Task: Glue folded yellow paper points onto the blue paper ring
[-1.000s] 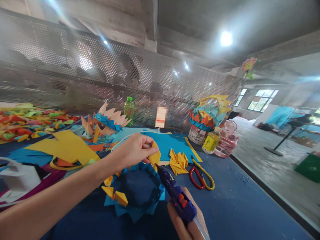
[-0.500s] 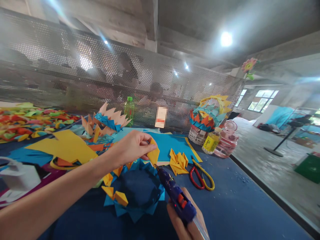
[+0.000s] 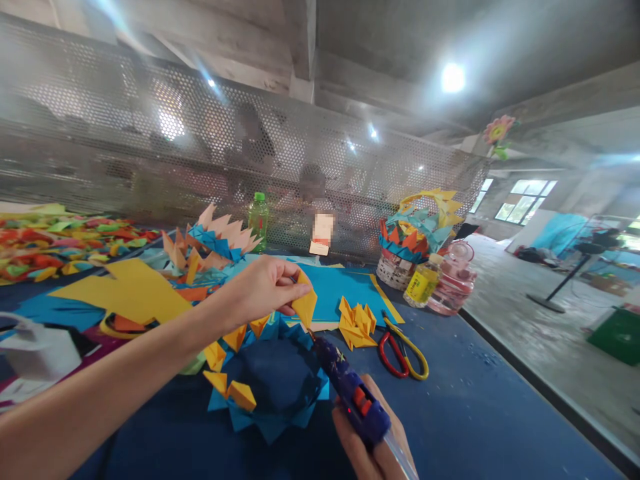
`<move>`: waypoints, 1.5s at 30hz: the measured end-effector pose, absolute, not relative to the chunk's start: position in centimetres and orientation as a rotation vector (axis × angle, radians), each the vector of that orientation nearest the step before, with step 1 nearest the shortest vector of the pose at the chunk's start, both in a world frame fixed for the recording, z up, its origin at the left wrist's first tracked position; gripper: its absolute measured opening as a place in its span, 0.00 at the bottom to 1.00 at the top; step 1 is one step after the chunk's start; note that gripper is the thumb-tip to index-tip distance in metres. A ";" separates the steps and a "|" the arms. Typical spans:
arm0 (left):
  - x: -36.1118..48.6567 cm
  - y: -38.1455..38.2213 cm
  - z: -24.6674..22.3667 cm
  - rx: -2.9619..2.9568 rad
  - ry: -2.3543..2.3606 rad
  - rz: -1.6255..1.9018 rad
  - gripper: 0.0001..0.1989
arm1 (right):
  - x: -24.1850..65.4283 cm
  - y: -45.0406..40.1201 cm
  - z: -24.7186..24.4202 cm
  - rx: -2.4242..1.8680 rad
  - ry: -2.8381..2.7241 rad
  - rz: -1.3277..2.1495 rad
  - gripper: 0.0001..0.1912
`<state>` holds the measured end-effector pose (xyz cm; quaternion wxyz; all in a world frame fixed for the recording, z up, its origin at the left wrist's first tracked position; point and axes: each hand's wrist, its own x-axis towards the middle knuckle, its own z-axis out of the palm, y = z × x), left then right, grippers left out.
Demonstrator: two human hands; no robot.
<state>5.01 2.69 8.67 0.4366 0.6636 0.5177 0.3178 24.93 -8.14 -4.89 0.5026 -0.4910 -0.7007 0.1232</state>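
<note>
Yellow folded piece [image 3: 305,301] is pinched between the thumb and fingers of the left hand [image 3: 273,287], held up by the far right part of the blue paper ring [image 3: 270,423], which lies on the dark blue worktop [image 3: 475,400]. The right hand [image 3: 377,460] grips a purple glue gun [image 3: 345,387] to the ring's right, a clear glue stick jutting from its back end. The nozzle points up to the lower corner of the yellow piece; whether the two touch is hard to tell.

Along the ring's left and far left side sit several yellow points [image 3: 242,396], folded from paper. Beyond the ring to the right lies a cluster of yellow folded paper [image 3: 357,322], and farther right of the ring are scissors [image 3: 414,348] with one red and one yellow handle. Blue sheets [image 3: 333,287] lie beyond the ring.

Well beyond the ring, to its right, a yellow-labelled bottle [image 3: 423,285] stands beside a pink see-through jug [image 3: 453,287]. Beyond the ring and to its left are a spiky peach-and-blue paper form [image 3: 215,243] and a green bottle [image 3: 258,223]. Left of the ring lie a yellow sheet [image 3: 127,290] and a white adapter [image 3: 43,350].
</note>
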 end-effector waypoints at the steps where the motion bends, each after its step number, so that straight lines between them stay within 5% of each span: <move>1: 5.0 2.7 8.7 1.649 1.289 0.793 0.13 | 25.0 -8.1 -4.9 -1.185 -1.695 0.308 0.10; 12: 4.7 3.0 9.0 1.628 1.302 0.805 0.10 | 27.5 -7.8 -7.1 -1.186 -1.689 0.163 0.10; 27: 4.5 3.5 8.1 1.676 1.244 0.814 0.13 | 53.7 -5.6 -5.8 -1.929 -1.553 -0.094 0.22; 39: 4.8 3.7 8.1 1.654 1.263 0.783 0.12 | 55.3 -6.4 -6.0 -1.998 -1.618 0.021 0.26; 45: 4.9 4.0 7.4 1.657 1.259 0.786 0.13 | 51.4 -9.0 -4.5 -1.910 -1.614 -0.330 0.24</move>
